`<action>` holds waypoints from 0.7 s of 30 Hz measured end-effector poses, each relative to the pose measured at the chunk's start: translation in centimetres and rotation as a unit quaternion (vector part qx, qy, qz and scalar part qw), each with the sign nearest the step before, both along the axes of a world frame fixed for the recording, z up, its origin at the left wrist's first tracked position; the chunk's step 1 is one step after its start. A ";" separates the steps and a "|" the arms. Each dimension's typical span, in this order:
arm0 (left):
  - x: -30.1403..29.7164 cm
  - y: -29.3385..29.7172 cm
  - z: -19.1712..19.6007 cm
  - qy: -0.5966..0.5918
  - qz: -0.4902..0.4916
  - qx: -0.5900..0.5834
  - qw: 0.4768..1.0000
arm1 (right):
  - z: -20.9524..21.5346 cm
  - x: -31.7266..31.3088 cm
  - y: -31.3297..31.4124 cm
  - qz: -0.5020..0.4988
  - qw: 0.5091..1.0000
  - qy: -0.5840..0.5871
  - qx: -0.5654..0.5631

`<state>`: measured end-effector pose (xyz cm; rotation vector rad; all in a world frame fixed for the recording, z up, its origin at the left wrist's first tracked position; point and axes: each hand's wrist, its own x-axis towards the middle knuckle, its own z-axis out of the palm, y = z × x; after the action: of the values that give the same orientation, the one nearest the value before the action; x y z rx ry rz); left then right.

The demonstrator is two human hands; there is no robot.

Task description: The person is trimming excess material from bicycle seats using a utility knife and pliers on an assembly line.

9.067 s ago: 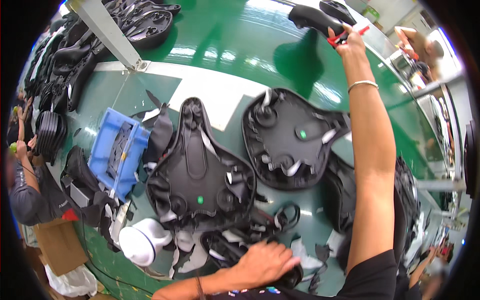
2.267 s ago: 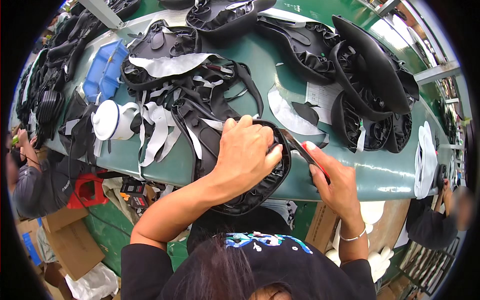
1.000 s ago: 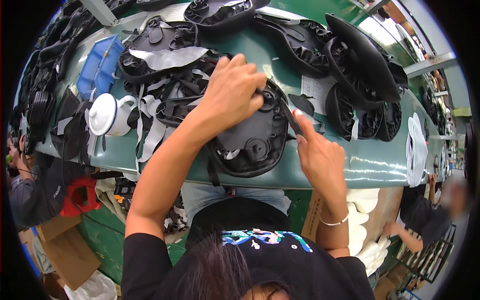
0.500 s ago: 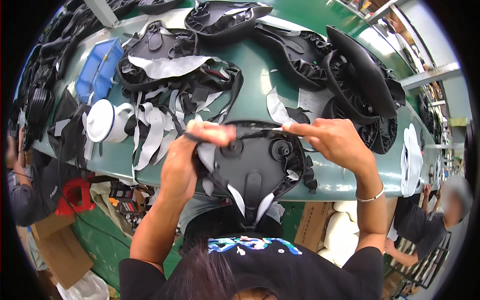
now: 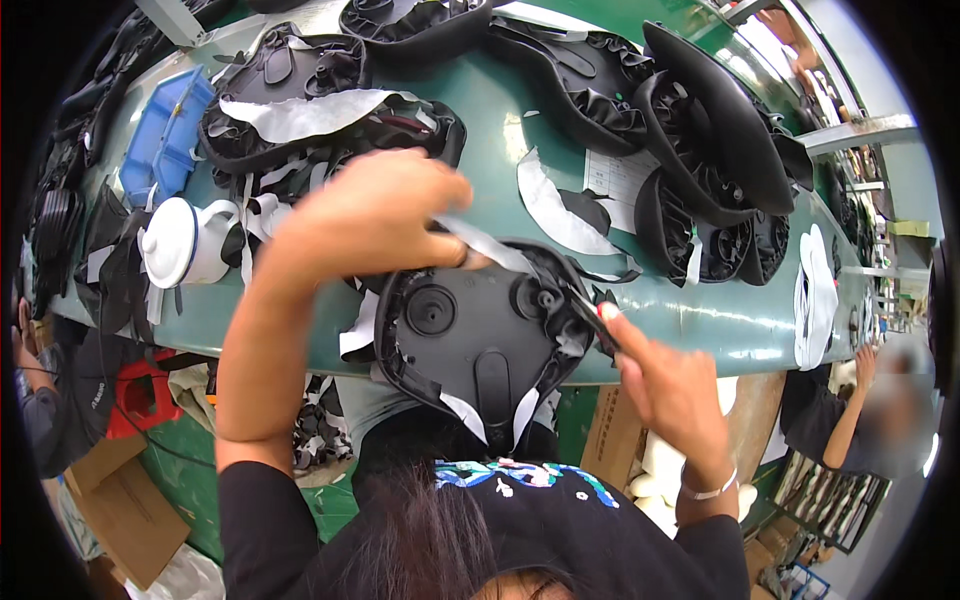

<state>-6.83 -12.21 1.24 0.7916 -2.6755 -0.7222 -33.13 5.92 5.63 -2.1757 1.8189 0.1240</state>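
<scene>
Upper rim of the black seat base [image 5: 480, 335] behind the left hand [image 5: 375, 215], blurred co-worker [image 5: 885, 395] at right

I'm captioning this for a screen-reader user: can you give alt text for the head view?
A person's left hand pulls a pale strip off a black saddle-shaped part while the right hand works its edge with a thin tool, over a green table.

The green table [image 5: 500, 110] is crowded: black seat shells [image 5: 700, 150] are piled to the right, a white teapot [image 5: 185, 240] and loose strips are set to the left. Bare room is left only along the near right edge.
</scene>
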 end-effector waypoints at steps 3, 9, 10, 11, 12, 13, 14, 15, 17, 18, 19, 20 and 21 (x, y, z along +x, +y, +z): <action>-3.4 0.3 -0.7 -0.074 -0.064 -0.077 0.992 | 0.4 -1.3 -2.6 0.009 0.993 -0.106 0.044; -5.9 2.1 0.0 0.386 0.104 0.465 0.790 | -1.1 -0.8 -0.3 0.046 0.998 -0.050 0.005; -5.1 1.0 -0.2 0.512 0.062 0.520 0.681 | -0.8 -0.2 1.0 0.026 1.000 -0.001 0.003; -4.5 0.2 1.3 0.575 0.072 0.505 0.640 | -1.1 0.1 2.3 0.024 1.000 -0.001 0.006; -4.2 0.3 2.3 0.612 0.083 0.483 0.621 | -2.1 0.4 3.8 -0.051 0.994 -0.099 0.000; -4.5 0.3 3.1 0.648 0.105 0.432 0.618 | -3.0 0.7 5.2 -0.131 0.973 -0.190 -0.010; -4.9 0.3 3.9 0.682 0.170 0.380 0.601 | -4.0 1.0 6.3 -0.237 0.931 -0.271 0.059; -3.9 -0.2 3.8 0.702 0.173 0.256 0.642 | -2.7 2.5 6.3 -0.339 0.868 -0.337 0.134; -3.2 -0.1 5.9 0.673 0.483 -0.045 0.559 | -3.8 4.5 8.5 -0.389 0.814 -0.411 0.135; 1.4 -0.6 6.2 0.698 0.448 -0.222 0.513 | -4.4 5.0 10.0 -0.351 0.806 -0.463 0.112; 3.5 0.1 6.8 0.807 0.330 -0.230 0.433 | -5.3 5.2 11.1 -0.325 0.793 -0.508 0.087; 1.6 0.6 6.0 0.726 0.406 -0.209 0.514 | -5.4 5.1 11.1 -0.379 0.736 -0.550 0.109; -0.3 1.0 4.8 0.631 0.473 -0.187 0.585 | -5.4 4.7 10.8 -0.407 0.736 -0.531 0.103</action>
<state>-7.16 -11.26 6.04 0.8799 -0.7962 -0.1778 -28.46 16.70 0.25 -0.7298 1.6377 -0.8712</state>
